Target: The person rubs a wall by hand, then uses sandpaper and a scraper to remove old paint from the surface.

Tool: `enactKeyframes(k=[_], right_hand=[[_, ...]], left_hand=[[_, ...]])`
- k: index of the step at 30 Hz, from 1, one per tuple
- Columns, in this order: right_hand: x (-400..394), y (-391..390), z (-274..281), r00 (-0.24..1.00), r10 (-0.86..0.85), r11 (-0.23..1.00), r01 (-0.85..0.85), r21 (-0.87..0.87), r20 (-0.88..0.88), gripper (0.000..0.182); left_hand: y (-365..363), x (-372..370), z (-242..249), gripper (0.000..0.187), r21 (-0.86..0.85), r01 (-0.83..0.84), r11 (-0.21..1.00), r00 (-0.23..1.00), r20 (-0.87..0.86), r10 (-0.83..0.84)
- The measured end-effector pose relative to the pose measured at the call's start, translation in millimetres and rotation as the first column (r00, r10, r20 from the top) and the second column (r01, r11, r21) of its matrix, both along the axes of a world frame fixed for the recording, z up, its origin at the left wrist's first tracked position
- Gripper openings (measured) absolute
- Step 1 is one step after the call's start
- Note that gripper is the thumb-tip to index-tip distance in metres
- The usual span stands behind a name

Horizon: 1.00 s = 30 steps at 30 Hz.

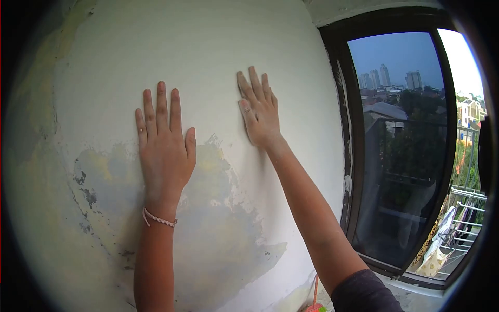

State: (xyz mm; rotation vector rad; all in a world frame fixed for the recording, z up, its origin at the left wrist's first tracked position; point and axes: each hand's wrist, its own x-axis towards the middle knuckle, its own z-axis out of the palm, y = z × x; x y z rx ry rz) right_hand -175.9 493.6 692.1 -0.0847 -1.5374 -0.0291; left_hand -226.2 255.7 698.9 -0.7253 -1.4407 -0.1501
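My left hand [164, 145] lies flat against the pale wall [208, 47], fingers pointing up and spread, thumb out to the side. It holds nothing that I can see. A braided white bracelet [159, 219] circles that wrist. Higher and to the right, my right hand [261, 112] rests on the same wall with fingers stretched out and the thumb close to them. Its fingers look dusty, and whether anything thin is under the palm is hidden. Below the hands, a patch of grey and yellowish bare surface [218, 229] shows ragged paint edges.
On the right stands a dark-framed glass sliding door [400, 151], reflecting buildings and trees. Beyond its edge, a white drying rack [465, 223] carries laundry [442, 239]. A thin orange-red handle [315, 291] stands at the bottom near my right upper arm.
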Motion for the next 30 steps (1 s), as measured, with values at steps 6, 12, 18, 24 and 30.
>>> enactKeyframes(k=[6,12,18,24,30], right_hand=[[-3,55,48,0.998,-0.012,0.999,0.010,-0.032,-0.065,0.060],[-1,107,89,0.992,-0.107,0.993,0.104,-0.047,-0.069,0.057],[0,111,99,0.991,-0.097,0.991,0.088,-0.099,-0.088,0.055],[-11,79,67,0.990,-0.049,0.976,0.019,-0.215,-0.134,0.057],[-20,-2,37,0.990,-0.080,0.951,0.042,-0.305,-0.115,0.060]], left_hand=[[11,-11,43,0.068,-0.039,-0.045,0.998,0.995,-0.096,0.041],[24,-16,94,0.066,0.025,-0.133,0.991,0.978,-0.156,0.135],[13,-22,127,0.064,0.018,-0.114,0.993,0.973,-0.201,0.115],[-13,-23,103,0.058,0.091,-0.059,0.994,0.978,-0.194,0.076],[-20,-17,86,0.052,0.078,0.021,0.997,0.976,-0.217,-0.004]])
